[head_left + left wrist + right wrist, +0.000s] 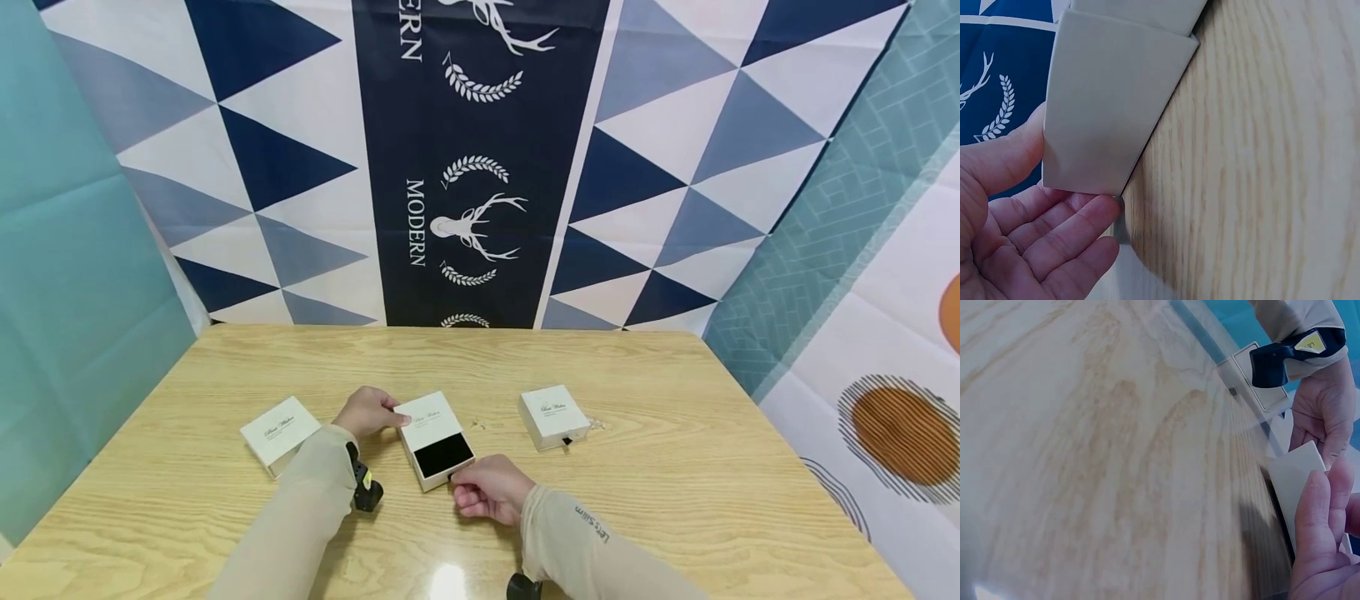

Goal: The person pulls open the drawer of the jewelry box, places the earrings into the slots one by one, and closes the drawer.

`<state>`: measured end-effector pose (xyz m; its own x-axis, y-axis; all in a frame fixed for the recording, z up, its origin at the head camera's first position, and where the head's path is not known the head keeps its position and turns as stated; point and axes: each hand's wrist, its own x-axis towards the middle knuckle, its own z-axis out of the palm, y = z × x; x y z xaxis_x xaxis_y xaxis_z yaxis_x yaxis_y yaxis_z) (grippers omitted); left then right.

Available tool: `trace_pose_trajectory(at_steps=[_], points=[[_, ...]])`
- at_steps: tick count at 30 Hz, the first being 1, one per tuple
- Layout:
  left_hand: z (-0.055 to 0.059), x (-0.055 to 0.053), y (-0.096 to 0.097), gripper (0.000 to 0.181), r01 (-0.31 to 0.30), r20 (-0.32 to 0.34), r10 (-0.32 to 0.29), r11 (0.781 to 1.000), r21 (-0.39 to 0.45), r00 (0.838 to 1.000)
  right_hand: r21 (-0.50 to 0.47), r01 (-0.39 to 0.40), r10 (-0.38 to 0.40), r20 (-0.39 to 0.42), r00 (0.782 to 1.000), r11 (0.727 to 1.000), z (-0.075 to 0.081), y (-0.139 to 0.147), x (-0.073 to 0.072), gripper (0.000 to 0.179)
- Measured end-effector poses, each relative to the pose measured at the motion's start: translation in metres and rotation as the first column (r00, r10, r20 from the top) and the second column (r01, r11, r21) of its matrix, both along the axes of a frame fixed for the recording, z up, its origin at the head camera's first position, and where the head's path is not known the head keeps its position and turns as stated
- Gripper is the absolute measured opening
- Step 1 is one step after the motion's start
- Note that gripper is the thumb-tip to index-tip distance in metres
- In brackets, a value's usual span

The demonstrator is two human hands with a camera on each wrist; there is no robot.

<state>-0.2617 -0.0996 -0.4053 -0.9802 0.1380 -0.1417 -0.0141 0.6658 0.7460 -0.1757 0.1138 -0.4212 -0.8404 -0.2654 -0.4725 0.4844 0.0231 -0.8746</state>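
A small white drawer box with printed script on its lid lies at the middle of the table. Its drawer is slid partly out toward me, showing a black lining. My left hand grips the far left end of the box, thumb on top; in the left wrist view its fingers curl under the end of the sleeve. At the drawer's front edge, my right hand has curled fingers and appears to pinch the small black pull tab, which is mostly hidden.
A similar white box lies to the left, partly behind my left forearm. Another white box, with a black tab at its front, sits to the right. Small shiny pieces lie beside the middle box, and more by the right one.
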Motion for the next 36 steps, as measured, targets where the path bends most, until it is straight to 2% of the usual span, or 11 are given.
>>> trace_pose_trajectory(at_steps=[9, 17, 36], points=[[0.0018, 0.0024, 0.0004, 0.026, -0.012, -0.011, 0.011, 1.000, -0.018, 1.000, -0.004, 0.018, -0.018, -0.008, 1.000, 1.000, 0.0003, -0.0006, -0.0035, 0.007], [0.0000, -0.0009, -0.0013, 0.027, -0.035, -0.004, 0.035, 0.999, -0.011, 0.999, -0.041, 0.057, -0.058, -0.025, 0.998, 0.998, 0.0005, -0.0028, -0.0011, 0.009], [0.0024, 0.0007, -0.0006, 0.027, -0.060, 0.025, 0.059, 0.998, 0.029, 0.998, 0.003, 0.046, -0.046, -0.006, 0.999, 0.999, -0.0047, 0.0037, 0.0008, 0.008]])
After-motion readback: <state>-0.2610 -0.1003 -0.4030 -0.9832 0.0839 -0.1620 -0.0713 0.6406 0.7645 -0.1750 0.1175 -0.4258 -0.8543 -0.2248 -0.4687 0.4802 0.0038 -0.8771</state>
